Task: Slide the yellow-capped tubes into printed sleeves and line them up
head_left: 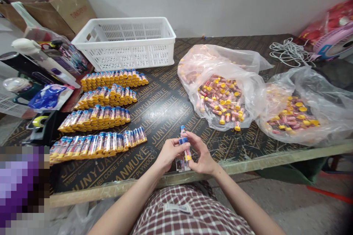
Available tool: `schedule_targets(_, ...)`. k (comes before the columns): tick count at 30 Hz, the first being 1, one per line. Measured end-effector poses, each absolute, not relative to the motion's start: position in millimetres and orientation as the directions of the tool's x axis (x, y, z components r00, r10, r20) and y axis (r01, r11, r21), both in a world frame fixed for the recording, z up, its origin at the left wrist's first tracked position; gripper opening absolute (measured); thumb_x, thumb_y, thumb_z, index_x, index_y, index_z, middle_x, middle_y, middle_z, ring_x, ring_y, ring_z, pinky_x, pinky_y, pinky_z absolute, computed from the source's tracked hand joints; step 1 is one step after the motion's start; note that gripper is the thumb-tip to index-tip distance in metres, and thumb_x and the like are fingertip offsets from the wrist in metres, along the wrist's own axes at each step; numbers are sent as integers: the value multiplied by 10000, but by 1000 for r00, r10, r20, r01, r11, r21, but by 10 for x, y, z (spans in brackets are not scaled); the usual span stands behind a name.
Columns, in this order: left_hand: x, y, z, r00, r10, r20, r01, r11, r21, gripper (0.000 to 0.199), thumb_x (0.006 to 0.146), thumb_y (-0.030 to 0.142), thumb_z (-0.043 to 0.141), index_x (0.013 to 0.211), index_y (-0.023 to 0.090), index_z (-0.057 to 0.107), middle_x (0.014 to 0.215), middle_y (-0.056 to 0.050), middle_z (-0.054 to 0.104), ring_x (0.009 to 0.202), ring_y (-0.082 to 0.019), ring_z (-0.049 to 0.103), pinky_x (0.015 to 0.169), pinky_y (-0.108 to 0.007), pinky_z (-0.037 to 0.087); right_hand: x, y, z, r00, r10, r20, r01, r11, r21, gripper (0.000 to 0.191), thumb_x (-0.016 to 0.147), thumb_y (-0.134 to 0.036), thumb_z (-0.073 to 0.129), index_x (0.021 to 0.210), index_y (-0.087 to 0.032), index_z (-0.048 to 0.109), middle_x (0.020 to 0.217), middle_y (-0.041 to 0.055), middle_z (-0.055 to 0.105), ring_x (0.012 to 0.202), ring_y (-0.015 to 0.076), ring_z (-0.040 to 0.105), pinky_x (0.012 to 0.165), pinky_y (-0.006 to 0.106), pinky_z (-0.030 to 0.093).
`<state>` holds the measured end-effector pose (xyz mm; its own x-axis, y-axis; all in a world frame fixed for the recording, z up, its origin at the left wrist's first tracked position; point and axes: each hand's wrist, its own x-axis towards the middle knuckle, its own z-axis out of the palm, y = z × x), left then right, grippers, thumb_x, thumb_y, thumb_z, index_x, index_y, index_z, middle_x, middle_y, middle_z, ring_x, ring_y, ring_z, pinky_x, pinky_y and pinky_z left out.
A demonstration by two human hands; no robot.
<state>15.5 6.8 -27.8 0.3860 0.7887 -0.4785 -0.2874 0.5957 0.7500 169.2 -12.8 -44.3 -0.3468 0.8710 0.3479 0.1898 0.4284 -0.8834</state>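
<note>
My left hand and my right hand meet above the near edge of the dark plywood table. Together they hold a small clear tube with a blue wrapper and a yellow cap, standing upright between the fingers. To the left lie several rows of finished wrapped tubes packed side by side. To the right an open clear plastic bag holds several loose yellow-capped tubes, and a second bag further right holds more.
A white plastic basket stands at the back of the table. Cardboard boxes, packaging and a tape dispenser crowd the left side. A coiled white cord and a pink fan sit at the back right.
</note>
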Motion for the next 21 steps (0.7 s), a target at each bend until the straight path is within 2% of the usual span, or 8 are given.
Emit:
schedule_targets(8, 164, 70, -282, 383, 793, -473, -298, 591, 750, 349, 574, 383, 812, 768, 118, 695, 571, 7, 602, 439, -61, 452, 440, -187, 317, 1679, -130, -479, -319, 879, 355, 155, 418, -895, 848, 601, -72, 503, 1405, -213, 273, 1361, 119, 457, 1254, 261, 466, 1042, 430, 411)
schedule_targets(16, 165, 75, -281, 373, 801, -468, -298, 581, 757, 356, 580, 387, 804, 787, 120, 693, 578, 3, 611, 451, -71, 474, 460, -195, 356, 1691, -123, -481, -358, 883, 304, 112, 363, -925, 860, 651, -89, 547, 1432, -236, 218, 1413, 113, 402, 1287, 254, 422, 1079, 443, 353)
schedule_targets(19, 79, 248, -344, 253, 871, -422, -187, 472, 862, 337, 605, 417, 772, 742, 121, 688, 612, -22, 642, 500, -101, 526, 506, -216, 408, 1718, -55, -558, -299, 928, 223, 89, 260, -962, 890, 707, -235, 628, 1456, -253, 148, 1492, 112, 271, 1323, 270, 363, 1098, 475, 301)
schedule_targets(21, 7, 421, -441, 139, 923, -360, 1, 363, 932, 322, 605, 431, 758, 664, 129, 665, 582, -24, 637, 512, -119, 542, 518, -227, 419, 1724, 22, -656, -122, 990, 76, 89, 87, -992, 813, 766, -354, 611, 1447, -256, 180, 1469, 125, 307, 1293, 268, 406, 1075, 485, 324)
